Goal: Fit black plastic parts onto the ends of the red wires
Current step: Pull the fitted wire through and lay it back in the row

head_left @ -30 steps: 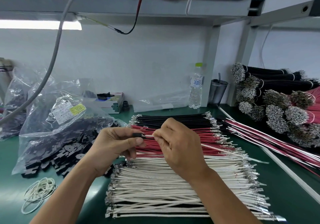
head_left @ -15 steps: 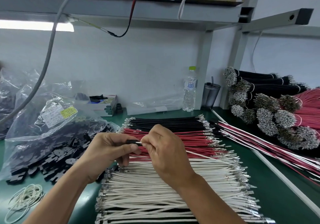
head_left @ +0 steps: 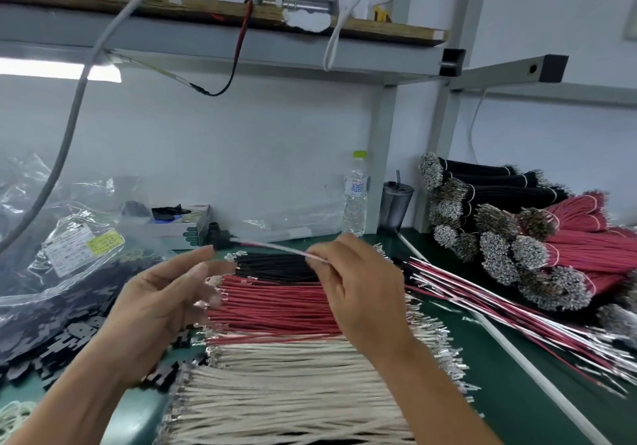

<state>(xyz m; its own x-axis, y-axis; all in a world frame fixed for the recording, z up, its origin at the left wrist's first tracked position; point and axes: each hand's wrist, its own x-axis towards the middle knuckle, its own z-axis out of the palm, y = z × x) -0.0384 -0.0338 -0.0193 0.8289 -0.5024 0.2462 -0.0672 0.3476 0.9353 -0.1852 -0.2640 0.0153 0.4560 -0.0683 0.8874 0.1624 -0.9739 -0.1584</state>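
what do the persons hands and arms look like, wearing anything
Both are bare: the left hand and right hand wear no gloves, and no rings, watch or wristband show. Both forearms are uncovered from the wrists to the bottom edge of the picture, with no sleeve in view. The left hand's fingertips are motion-blurred.

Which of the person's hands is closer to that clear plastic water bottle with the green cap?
Right. The right hand pinches a wire just below and left of the clear plastic water bottle with the green cap; the open left hand sits much farther left.
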